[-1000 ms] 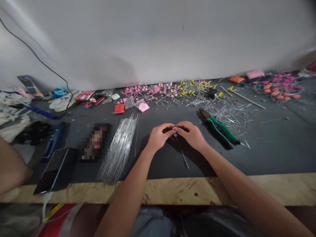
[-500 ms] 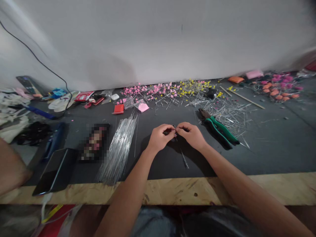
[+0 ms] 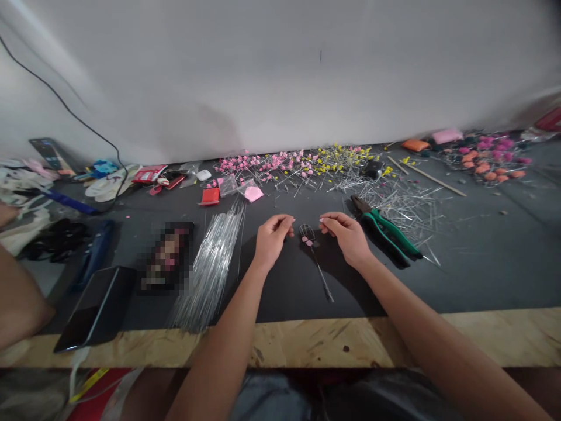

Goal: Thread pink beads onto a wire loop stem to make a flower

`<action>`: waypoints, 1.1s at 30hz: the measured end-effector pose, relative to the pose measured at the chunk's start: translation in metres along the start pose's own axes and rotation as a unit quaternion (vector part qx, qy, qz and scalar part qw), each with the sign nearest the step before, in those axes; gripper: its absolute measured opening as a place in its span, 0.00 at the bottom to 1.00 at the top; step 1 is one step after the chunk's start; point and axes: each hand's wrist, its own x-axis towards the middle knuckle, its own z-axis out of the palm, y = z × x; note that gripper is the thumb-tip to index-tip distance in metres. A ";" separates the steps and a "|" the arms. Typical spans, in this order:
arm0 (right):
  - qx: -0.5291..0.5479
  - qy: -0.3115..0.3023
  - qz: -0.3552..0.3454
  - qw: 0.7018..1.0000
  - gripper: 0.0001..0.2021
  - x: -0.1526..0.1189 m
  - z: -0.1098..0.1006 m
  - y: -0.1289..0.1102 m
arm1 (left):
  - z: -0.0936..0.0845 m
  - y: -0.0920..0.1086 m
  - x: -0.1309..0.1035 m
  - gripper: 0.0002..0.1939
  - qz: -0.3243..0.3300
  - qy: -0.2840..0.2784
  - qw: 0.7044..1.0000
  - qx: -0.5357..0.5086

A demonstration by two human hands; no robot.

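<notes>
My left hand is raised above the dark mat, thumb and fingers pinched together. My right hand pinches in the same way a short distance to the right. A small pale pink spot shows at the fingertips of each, too small to name. Between them on the mat lies a thin metal stem with a looped wire head, touched by neither hand. Small pink pieces sit at the base of the loops. Green-handled pliers lie to the right of my right hand.
A bundle of straight wires lies left of my left arm. Pink-tipped wires, yellow-tipped wires and loose wires lie along the back. A phone rests at the front left edge, near another person's arm.
My hands have drawn apart, left hand to the left and right hand to the right. The looped wire head that they covered is now uncovered on the mat.
</notes>
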 end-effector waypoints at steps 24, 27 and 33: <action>-0.055 0.005 -0.004 0.998 0.14 0.000 -0.003 0.006 | 0.003 0.004 -0.002 0.07 -0.103 -0.048 0.962 -0.247; -0.063 -0.013 -0.006 0.998 0.13 -0.002 -0.002 0.005 | 0.003 0.005 -0.003 0.07 -0.100 -0.070 0.964 -0.236; -0.061 -0.031 -0.002 0.998 0.12 -0.004 -0.002 0.002 | 0.005 0.007 -0.004 0.13 -0.147 -0.111 0.961 -0.205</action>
